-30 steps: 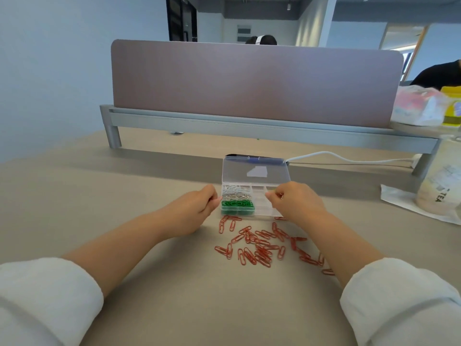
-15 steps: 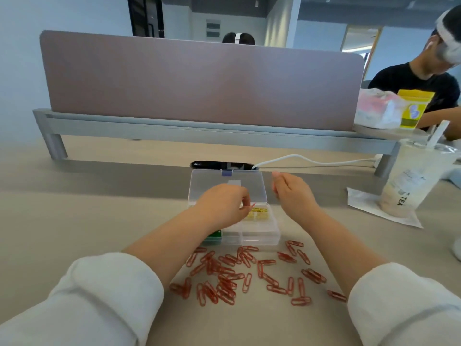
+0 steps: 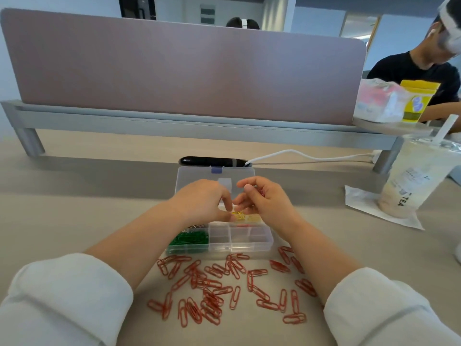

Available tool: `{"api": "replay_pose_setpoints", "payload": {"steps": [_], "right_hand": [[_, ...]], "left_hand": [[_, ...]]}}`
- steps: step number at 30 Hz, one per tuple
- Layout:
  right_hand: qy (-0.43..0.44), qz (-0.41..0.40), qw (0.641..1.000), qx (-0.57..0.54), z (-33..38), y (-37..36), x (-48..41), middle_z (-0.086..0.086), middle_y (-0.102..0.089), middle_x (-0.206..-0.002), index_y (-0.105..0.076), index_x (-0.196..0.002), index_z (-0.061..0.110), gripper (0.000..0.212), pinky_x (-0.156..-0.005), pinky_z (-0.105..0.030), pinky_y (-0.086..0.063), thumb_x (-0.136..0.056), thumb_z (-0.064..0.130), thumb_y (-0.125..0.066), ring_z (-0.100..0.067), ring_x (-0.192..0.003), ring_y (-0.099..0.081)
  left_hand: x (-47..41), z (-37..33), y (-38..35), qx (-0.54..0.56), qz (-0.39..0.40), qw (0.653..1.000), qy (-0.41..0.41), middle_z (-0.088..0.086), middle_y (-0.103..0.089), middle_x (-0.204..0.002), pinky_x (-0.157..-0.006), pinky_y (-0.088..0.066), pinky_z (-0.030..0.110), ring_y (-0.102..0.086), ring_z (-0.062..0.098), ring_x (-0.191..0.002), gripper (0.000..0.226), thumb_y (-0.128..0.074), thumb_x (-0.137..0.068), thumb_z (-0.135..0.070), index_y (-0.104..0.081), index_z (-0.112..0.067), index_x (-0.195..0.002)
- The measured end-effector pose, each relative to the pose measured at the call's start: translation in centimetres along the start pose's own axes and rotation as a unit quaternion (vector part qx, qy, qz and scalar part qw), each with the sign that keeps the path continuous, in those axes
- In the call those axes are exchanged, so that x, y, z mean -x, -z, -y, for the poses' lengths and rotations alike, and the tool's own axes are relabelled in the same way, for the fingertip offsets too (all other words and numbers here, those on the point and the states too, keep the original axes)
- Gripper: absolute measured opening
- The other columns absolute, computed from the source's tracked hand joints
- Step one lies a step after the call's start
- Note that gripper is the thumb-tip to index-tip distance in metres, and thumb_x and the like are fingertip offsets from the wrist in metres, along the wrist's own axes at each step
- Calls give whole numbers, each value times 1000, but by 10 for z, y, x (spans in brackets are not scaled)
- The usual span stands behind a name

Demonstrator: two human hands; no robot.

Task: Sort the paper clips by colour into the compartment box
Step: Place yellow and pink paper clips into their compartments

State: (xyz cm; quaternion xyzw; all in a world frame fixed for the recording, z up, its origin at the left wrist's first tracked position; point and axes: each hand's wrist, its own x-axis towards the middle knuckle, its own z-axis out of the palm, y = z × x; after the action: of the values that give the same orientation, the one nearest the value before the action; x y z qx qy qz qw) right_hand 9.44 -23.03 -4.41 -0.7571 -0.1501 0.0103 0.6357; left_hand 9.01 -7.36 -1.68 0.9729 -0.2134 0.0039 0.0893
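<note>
**Both hands meet over the back row of the box**

My left hand (image 3: 203, 199) hovers over the back of the compartment box (image 3: 264, 242), fingers curled down loosely, fingertips right by the yellow clips (image 3: 240, 215) in a rear compartment; whether it pinches one I cannot tell. My right hand (image 3: 265, 201) is beside it, palm turned inward, thumb up, fingers half curled around something reddish, though what exactly is too hidden to call.

The box lies with its long axis left to right across the desk (image 3: 74, 208), clear lid (image 3: 189, 176) tipped open away from me. Green clips (image 3: 189, 239) fill the near-left compartment, silver clips (image 3: 193, 227) peek out just behind them, and the near-right compartments look bare. The red clips (image 3: 219, 288) are scattered on the desk just in front of the box, pointing every which way.

Half a second ago my right hand was off to the right of the lid with fingers raised; now it has swung in until the two hands nearly touch.
</note>
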Motion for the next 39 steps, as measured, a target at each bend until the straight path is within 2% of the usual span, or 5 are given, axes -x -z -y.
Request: {"api": "replay_pose_setpoints", "payload": {"steps": [15, 21, 29, 35, 39], "right_hand": [[-1, 5, 999, -46, 0, -2, 3, -3, -69, -91, -54, -98, 17, 19, -78, -21, -53, -100, 20, -35, -10, -84, -68], [-19, 25, 998, -58, 2, -1, 8, -5, -70, -100, -53, -115, 18, 40, -87, -22, -50, -103, 30, -17, -13, -98, -66], [-21, 16, 997, -78, 1, -1, 4, -2, -66, -105, -43, -121, 21, 32, -73, -15, -52, -101, 8, -22, -12, -86, -67], [-14, -64, 997, -34, -1, 3, 3, -4, -62, -76, -49, -94, 19, 34, -55, -16, -49, -90, -8, -29, -10, -55, -59], [-17, -90, 977, 194, -1, 11, 1, 4, -59, -69, -61, -88, 21, 27, -51, -11, -38, -87, 1, -42, -5, -54, -47]], "left_hand": [[1, 6, 12, -8, 66, 998, -19, -16, -44, -66, -56, -30, 12, -41, 0, -60, 30, -65, -83, -34, -66, -29, -113], [4, 3, 12, 6, 81, 997, -13, -3, -69, -108, -83, -44, 25, -59, 12, -94, 27, -58, -89, -33, -67, -25, -113], [4, 4, 16, -38, 97, 994, -23, -17, -40, -67, -54, -27, 13, -39, 1, -60, 36, -63, -85, -34, -61, -28, -120], [7, 0, 17, -63, 90, 994, -26, -4, -65, -111, -73, -34, 18, -55, 10, -93, 31, -58, -89, -31, -62, -28, -120], [8, -1, 18, -55, 94, 994, -20, -5, -64, -113, -74, -33, 17, -51, 5, -88, 31, -58, -89, -32, -62, -28, -119]]}}
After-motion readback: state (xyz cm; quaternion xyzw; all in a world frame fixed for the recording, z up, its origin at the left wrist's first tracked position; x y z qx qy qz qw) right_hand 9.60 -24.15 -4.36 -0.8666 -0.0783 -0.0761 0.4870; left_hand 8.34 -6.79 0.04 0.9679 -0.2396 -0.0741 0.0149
